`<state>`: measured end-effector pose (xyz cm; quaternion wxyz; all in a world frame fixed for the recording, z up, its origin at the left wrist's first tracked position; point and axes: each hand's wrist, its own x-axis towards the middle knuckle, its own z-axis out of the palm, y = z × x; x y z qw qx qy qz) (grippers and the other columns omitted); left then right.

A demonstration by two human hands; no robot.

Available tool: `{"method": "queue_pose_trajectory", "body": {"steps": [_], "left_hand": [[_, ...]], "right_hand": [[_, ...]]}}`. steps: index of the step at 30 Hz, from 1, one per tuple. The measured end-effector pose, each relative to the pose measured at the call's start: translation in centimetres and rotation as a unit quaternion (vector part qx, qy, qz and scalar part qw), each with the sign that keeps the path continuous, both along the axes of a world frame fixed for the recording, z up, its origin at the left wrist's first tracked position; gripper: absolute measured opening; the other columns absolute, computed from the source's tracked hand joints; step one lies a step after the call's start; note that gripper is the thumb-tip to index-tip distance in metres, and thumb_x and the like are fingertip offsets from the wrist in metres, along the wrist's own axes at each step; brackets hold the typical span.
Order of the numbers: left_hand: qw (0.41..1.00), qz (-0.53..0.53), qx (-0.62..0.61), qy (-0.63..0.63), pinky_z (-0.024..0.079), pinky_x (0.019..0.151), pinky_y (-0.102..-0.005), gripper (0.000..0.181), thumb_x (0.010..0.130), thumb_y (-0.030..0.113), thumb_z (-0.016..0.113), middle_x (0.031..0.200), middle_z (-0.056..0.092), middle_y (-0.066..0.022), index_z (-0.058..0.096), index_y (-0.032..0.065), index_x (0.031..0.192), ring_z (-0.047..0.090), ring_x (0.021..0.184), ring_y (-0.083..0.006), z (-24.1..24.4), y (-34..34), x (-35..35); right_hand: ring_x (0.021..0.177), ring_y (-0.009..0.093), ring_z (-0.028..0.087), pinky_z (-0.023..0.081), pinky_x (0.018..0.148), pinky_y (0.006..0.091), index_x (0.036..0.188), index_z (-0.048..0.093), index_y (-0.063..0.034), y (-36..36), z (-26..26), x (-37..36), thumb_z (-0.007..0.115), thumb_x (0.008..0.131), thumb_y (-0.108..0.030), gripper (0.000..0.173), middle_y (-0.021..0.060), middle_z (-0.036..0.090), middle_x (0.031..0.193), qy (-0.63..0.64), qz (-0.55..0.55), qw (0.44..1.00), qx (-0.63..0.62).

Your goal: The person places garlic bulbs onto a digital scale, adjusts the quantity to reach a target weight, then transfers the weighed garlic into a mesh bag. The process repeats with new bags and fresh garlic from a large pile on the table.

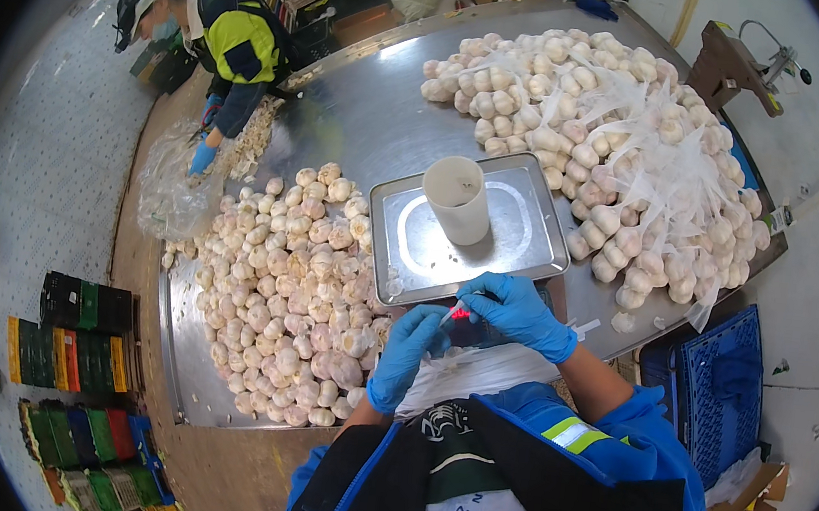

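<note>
My left hand (pixel 407 352), in a blue glove, and my right hand (pixel 516 313), gloved alike, meet just below the near edge of a metal tray (pixel 514 255). Between their fingertips is a small white strip (pixel 451 312), pinched from both sides; what it belongs to is unclear. A red lit display (pixel 462 313) shows partly behind the fingers. On the tray stands a white plastic cylinder (pixel 458 201), upright and open at the top. White mesh netting (pixel 491 372) lies bunched below my hands. Loose garlic bulbs (pixel 293 296) are piled at the left, netted garlic bulbs (pixel 586 139) at the right.
Across the steel table (pixel 364 112), a co-worker in a yellow jacket (pixel 241 43) reaches toward a clear plastic bag (pixel 181 187) and garlic scraps (pixel 245 145). A blue crate (pixel 721 393) stands at the right, a brown clamp-like device (pixel 732 69) at the far right corner, and stacked crates (pixel 70 354) at the left.
</note>
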<state>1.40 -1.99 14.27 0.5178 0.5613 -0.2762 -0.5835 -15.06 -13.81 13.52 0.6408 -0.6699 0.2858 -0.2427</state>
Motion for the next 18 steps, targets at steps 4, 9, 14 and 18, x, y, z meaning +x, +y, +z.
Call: {"method": "queue_pose_trajectory", "body": {"steps": [4,9,14,18], "left_hand": [[0.997,-0.007,-0.007,0.077,0.045,0.058,-0.0216,0.026,0.095,0.020,0.048,0.081,0.060,-0.0039,0.060,0.0000,0.105,0.055,0.066,-0.0096,0.8,-0.7,-0.3],[0.995,-0.003,-0.034,0.096,0.050,0.068,-0.0240,0.027,0.094,0.017,0.050,0.092,0.063,-0.0058,0.057,-0.0010,0.113,0.061,0.076,-0.0131,-1.6,-0.8,0.4],[0.990,-0.039,-0.033,0.129,0.052,0.074,-0.0245,0.028,0.091,0.011,0.054,0.100,0.063,-0.0066,0.055,-0.0005,0.117,0.063,0.085,-0.0135,-0.9,-2.5,-0.6],[0.987,0.041,-0.067,0.138,0.051,0.070,-0.0233,0.017,0.091,0.015,0.059,0.092,0.063,-0.0031,0.060,0.0025,0.103,0.060,0.082,-0.0094,-1.9,-3.7,-1.1]], "right_hand": [[0.073,0.018,0.063,0.051,0.072,0.0279,0.103,0.065,-0.0045,0.2,-0.6,0.6,0.057,0.087,-0.012,0.019,0.0110,0.066,0.084,0.013,-0.009,0.991,-0.132],[0.070,0.021,0.063,0.052,0.070,0.0296,0.111,0.064,-0.0071,-0.1,-1.2,0.9,0.057,0.083,-0.007,0.029,0.0107,0.064,0.081,-0.042,-0.039,0.960,-0.275],[0.070,0.023,0.065,0.052,0.065,0.0327,0.117,0.061,-0.0108,0.7,-0.5,1.2,0.058,0.081,-0.007,0.037,0.0124,0.067,0.087,-0.056,-0.010,0.977,-0.203],[0.069,0.030,0.065,0.051,0.059,0.0368,0.125,0.056,-0.0151,0.5,-0.9,1.5,0.059,0.080,-0.011,0.046,0.0147,0.066,0.087,0.077,-0.087,0.917,-0.381]]}}
